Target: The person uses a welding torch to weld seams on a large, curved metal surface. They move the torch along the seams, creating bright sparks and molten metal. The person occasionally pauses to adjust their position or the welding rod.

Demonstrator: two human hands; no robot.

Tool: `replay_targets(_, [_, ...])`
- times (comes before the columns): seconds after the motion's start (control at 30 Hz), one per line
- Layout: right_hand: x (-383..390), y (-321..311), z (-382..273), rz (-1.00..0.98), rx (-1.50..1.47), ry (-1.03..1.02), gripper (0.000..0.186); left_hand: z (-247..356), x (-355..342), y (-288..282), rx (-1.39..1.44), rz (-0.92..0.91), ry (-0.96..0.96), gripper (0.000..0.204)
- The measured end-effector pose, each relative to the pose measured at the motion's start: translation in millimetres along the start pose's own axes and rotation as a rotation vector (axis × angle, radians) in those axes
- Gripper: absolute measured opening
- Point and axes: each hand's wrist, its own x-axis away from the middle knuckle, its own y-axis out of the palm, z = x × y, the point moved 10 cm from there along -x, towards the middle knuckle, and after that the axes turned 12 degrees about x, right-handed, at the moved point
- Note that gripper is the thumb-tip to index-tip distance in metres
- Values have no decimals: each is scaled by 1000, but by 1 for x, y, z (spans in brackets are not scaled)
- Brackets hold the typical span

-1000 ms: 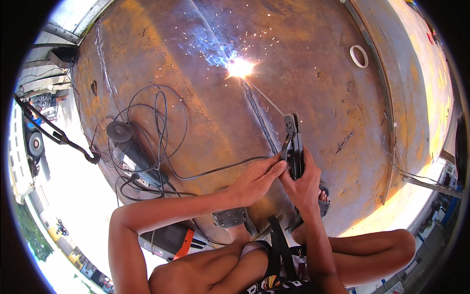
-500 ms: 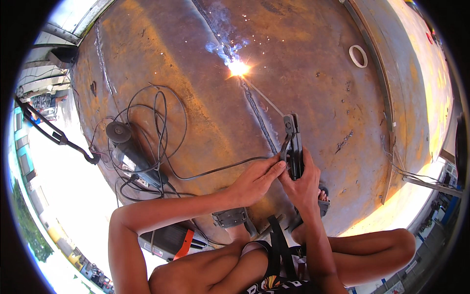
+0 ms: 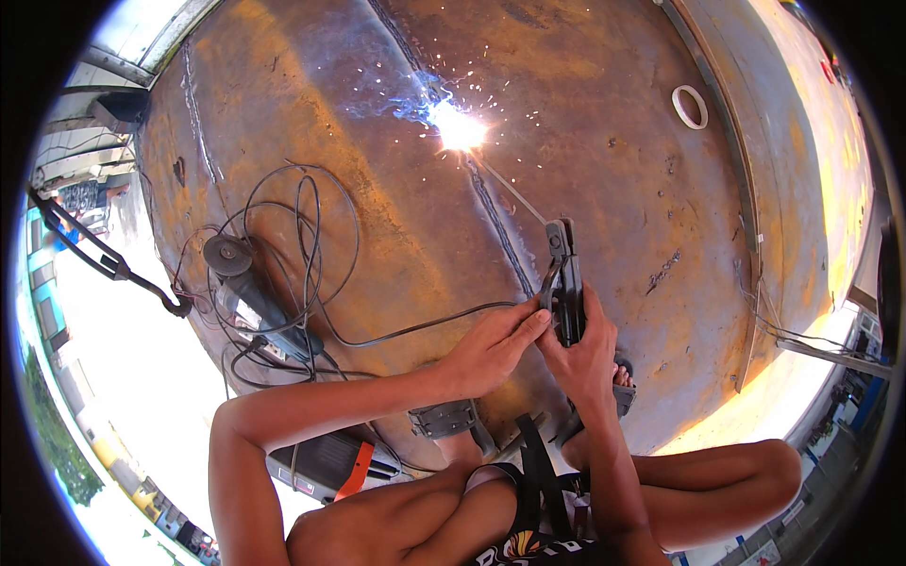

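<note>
Rusty steel plate [image 3: 311,113] filled the view, an angle grinder [image 3: 253,300] lying among looped cables [image 3: 311,236] at left. Right hand [image 3: 587,351] gripped the electrode holder [image 3: 564,288] with closed fingers; left hand [image 3: 491,347] steadied it, fingers curled against it. Its rod [image 3: 510,191] sparked at the seam [image 3: 500,236].

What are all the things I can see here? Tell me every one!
Steel plate: one, rusty brown, under everything.
Welding spark: one, bright white-orange, top middle of the plate.
Welding rod: one, thin grey, from spark to holder.
Electrode holder: one, black, in both hands.
Angle grinder: one, dark grey, left on the plate.
Cables: a tangle, black, around the grinder.
Tape ring: one, white, upper right.
Welding machine: one, black and orange, bottom left.
Sandals: two, dark, on the feet.
Left hand: steadies the holder.
Right hand: grips the holder.
</note>
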Motion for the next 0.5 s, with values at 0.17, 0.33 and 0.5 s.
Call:
replay_targets(0.17, [0,0,-1,2,-2,-5,62,2,0,0,-7,10,53,38])
replay_targets(0.33, [0,0,-2,10,-5,-16,62,1,0,-1,-20,4,63,37])
replay_targets(0.5, [4,0,-2,5,-3,-6,62,-1,4,1,-1,9,45,36])
